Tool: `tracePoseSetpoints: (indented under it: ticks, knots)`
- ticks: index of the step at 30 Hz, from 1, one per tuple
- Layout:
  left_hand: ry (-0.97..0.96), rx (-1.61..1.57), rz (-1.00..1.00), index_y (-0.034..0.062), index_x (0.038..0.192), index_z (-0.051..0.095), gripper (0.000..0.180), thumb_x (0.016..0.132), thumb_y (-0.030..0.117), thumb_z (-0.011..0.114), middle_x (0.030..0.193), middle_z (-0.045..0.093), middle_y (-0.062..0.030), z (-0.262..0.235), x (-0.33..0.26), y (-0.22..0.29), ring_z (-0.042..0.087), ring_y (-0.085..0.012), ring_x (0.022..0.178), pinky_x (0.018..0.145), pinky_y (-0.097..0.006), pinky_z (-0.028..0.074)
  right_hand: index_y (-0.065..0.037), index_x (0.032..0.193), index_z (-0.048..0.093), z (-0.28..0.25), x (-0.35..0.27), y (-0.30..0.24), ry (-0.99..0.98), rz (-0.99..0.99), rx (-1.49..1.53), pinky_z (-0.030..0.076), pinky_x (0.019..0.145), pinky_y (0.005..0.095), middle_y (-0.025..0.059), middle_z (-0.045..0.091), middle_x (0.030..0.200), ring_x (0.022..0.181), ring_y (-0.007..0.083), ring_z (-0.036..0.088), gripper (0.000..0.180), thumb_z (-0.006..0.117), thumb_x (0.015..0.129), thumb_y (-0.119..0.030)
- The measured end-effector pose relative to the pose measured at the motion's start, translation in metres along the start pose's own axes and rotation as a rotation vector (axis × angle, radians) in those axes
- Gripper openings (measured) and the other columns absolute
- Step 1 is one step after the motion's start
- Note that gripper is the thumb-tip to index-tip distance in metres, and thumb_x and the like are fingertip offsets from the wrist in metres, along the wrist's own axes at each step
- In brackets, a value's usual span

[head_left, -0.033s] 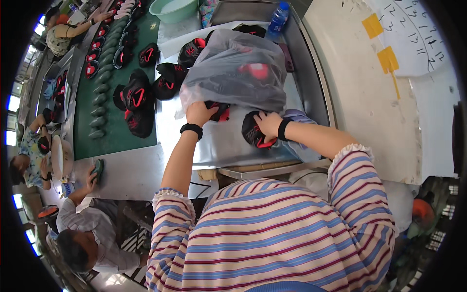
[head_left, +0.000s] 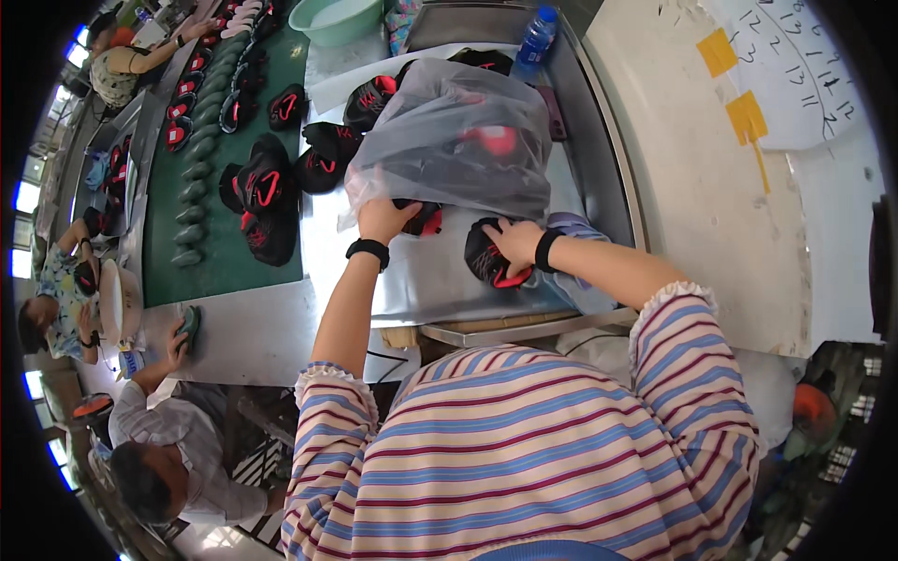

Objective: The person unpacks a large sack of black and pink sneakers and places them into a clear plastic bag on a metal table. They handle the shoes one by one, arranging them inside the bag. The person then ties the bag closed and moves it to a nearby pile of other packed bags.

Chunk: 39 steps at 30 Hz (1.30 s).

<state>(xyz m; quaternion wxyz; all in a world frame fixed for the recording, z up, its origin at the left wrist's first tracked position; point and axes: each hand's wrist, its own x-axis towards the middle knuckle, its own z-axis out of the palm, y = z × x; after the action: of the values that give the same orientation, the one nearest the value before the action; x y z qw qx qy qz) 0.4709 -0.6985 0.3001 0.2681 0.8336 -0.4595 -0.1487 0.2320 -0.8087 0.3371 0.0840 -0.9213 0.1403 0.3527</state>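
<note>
Up close, the shoe upper (head_left: 491, 260) under the right hand (head_left: 513, 240) was black fabric with a bright red trim, soft and curved, lying flat on the steel table (head_left: 440, 280) just at five o'clock from the plastic bag (head_left: 458, 140). The right hand's fingers were spread and pressed down on it, palm down, wrist in a black band. The left hand (head_left: 385, 218) reached under the bag's lower edge, fingers closed on another black and red piece (head_left: 428, 220). That bag was thin, cloudy and crumpled, with dark and red pieces showing through it. More uppers (head_left: 262, 187) lay at nine o'clock on a green belt (head_left: 220, 262), and a blue bottle (head_left: 536, 37) stood at twelve.
</note>
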Motion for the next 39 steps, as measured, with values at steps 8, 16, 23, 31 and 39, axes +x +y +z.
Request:
tracePoseSetpoints:
  ticks: [8, 16, 23, 31, 39]
  knots:
    - [-0.033, -0.067, 0.081, -0.0030, 0.111, 0.051, 0.065, 0.061, 0.030, 0.074, 0.102, 0.058, -0.0238, 0.012, 0.017, -0.009, 0.056, -0.0371, 0.094, 0.083, -0.040, 0.044, 0.010, 0.133, 0.013, 0.023, 0.033, 0.001, 0.011, -0.033, 0.349, 0.043, 0.087, 0.0379, 0.0308, 0.053, 0.108, 0.098, 0.0382, 0.055, 0.118, 0.080, 0.053, -0.046]
    - [-0.400, -0.564, -0.007, -0.0035, 0.108, 0.056, 0.054, 0.059, 0.010, 0.074, 0.088, 0.062, -0.0071, -0.076, -0.071, 0.011, 0.058, -0.0157, 0.080, 0.074, -0.028, 0.046, 0.015, 0.109, 0.047, 0.057, 0.068, -0.014, 0.037, -0.036, 0.833, 0.047, 0.081, 0.0370, 0.0251, 0.057, 0.105, 0.096, 0.0331, 0.058, 0.090, 0.076, 0.057, -0.052]
    - [-0.340, -1.167, -0.235, -0.0046, 0.118, 0.048, 0.062, 0.062, -0.003, 0.072, 0.100, 0.059, -0.0040, -0.128, -0.144, -0.019, 0.056, -0.0142, 0.091, 0.083, -0.027, 0.044, -0.001, 0.112, 0.052, 0.026, 0.054, -0.046, 0.042, -0.322, 0.983, 0.045, 0.076, 0.0351, 0.0129, 0.060, 0.099, 0.091, 0.0223, 0.057, 0.056, 0.075, 0.063, -0.013]
    - [-0.058, -1.710, 0.089, -0.0033, 0.115, 0.049, 0.067, 0.052, -0.006, 0.070, 0.112, 0.056, -0.0135, -0.155, -0.236, -0.131, 0.055, -0.0263, 0.103, 0.093, -0.038, 0.041, -0.001, 0.108, 0.052, -0.142, -0.033, -0.024, -0.049, -0.735, 1.135, 0.044, 0.084, 0.0305, 0.0072, 0.059, 0.103, 0.092, 0.0203, 0.058, 0.045, 0.066, 0.065, -0.002]
    - [0.544, -1.370, -0.263, -0.0016, 0.118, 0.044, 0.051, 0.071, -0.004, 0.063, 0.104, 0.058, -0.0090, -0.166, -0.199, -0.088, 0.058, -0.0180, 0.092, 0.085, -0.029, 0.045, 0.003, 0.125, 0.036, -0.172, 0.138, -0.023, 0.390, -0.571, 1.690, 0.045, 0.087, 0.0363, 0.0104, 0.053, 0.115, 0.099, 0.0228, 0.056, 0.052, 0.060, 0.079, -0.004]
